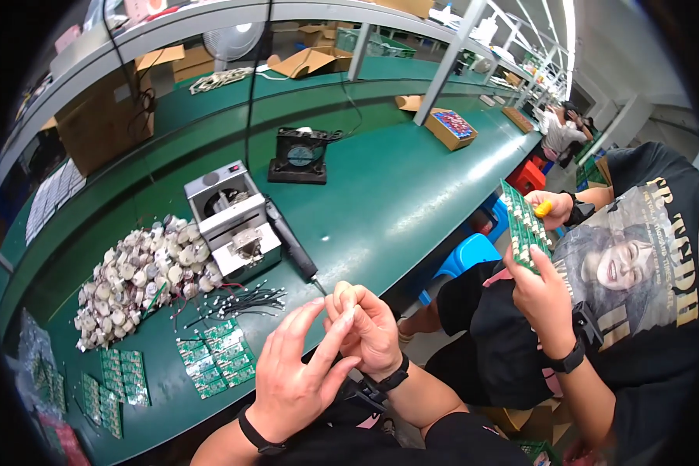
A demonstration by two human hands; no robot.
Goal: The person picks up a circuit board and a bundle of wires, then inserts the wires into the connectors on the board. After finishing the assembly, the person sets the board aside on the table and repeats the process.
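My left hand (295, 377) has its fingers stretched out and the thumb apart, its index fingertip touching my right hand. With curled fingers and a pinching thumb, my right hand (371, 334) is closed on something too small or hidden to make out. Just beyond my fingers is the thin metal tip of a black pen-shaped tool (289, 239), which leans against a grey metal bench machine (237, 221). Black wires with pale ends (245, 303) lie in a bundle left of my hands. Below them is a green circuit board panel (217, 357).
A heap of small round whitish parts (144, 279) covers the table's left. More circuit board panels (124, 377) lie near the front edge. A black fan (299, 155) stands farther back. At right, a co-worker's hands (540, 287) hold a circuit board panel (523, 225) beside a blue stool (474, 252).
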